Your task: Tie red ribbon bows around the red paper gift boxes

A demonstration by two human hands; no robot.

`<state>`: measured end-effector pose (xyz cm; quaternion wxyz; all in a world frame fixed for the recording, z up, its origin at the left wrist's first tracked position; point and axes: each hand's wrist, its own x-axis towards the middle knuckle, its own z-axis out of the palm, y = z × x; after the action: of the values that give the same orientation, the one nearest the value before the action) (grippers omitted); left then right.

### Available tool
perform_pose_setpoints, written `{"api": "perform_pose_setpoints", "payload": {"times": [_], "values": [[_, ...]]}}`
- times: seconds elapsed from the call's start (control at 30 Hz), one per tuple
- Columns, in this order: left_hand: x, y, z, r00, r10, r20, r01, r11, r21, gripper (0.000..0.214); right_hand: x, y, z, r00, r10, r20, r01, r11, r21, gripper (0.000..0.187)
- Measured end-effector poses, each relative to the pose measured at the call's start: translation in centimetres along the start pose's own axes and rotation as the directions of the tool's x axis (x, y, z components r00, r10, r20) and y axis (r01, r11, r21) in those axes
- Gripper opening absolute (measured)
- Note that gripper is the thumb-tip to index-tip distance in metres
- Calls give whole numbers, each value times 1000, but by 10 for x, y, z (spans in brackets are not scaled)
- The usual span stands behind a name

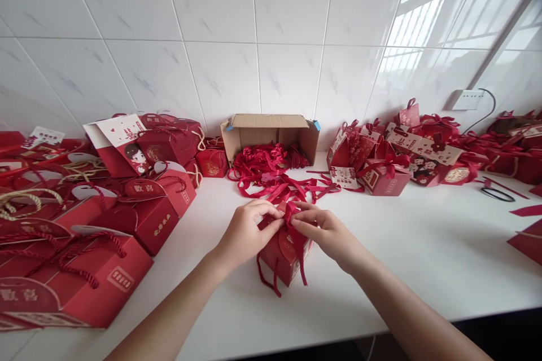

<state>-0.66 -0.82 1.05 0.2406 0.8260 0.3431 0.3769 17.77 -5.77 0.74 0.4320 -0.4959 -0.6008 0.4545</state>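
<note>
A small red gift box point(283, 259) stands on the white counter point(423, 259) in front of me. A red ribbon point(292, 220) is looped at its top, with loose ends hanging down the front. My left hand point(245, 232) pinches the ribbon from the left. My right hand point(324, 228) pinches it from the right. Both hands' fingers are closed on the ribbon just above the box.
An open cardboard box point(271, 132) at the back wall spills a pile of red ribbons point(275, 172). Several larger red gift boxes point(84, 237) crowd the left. More red boxes point(415, 158) line the back right, near a wall socket point(466, 99) and a black band point(497, 194).
</note>
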Motion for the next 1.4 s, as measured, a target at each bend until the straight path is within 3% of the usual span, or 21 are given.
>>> {"api": "perform_pose_setpoints", "payload": {"times": [0.3,0.5,0.63,0.8,0.87,1.0,1.1,1.2,1.33,1.4], "values": [[-2,2,0,997,-69,24,70,995,-64,15,3,6,6,999,-34,-23,36,991,132,27],[1,-4,3,984,-158,87,173,962,-212,17,1,2,7,998,-58,-8,59,995,75,29],[3,-8,3,985,-152,77,165,963,-213,18,-3,-2,2,997,-63,40,62,998,32,22],[3,-7,1,994,-99,45,104,985,-135,15,-3,-5,-16,986,-89,141,102,990,-94,22],[3,-6,0,995,-91,45,96,988,-125,15,-3,-3,-23,987,-124,104,141,974,-176,20],[2,-4,-1,993,-107,46,111,990,-91,13,-13,-4,-27,963,-259,-77,215,907,-362,13],[3,-2,-4,993,-104,50,108,992,-69,12,-32,-16,-25,950,-312,-30,271,863,-426,9],[5,0,-8,988,-90,128,104,989,-104,11,-41,-27,-24,956,-281,87,292,874,-387,17],[13,3,-16,955,-74,286,117,984,-135,10,-17,-26,-29,948,-317,30,308,891,-333,42],[17,5,-19,934,-51,352,97,989,-113,10,0,-22,-34,932,-320,169,357,887,-293,42]]}}
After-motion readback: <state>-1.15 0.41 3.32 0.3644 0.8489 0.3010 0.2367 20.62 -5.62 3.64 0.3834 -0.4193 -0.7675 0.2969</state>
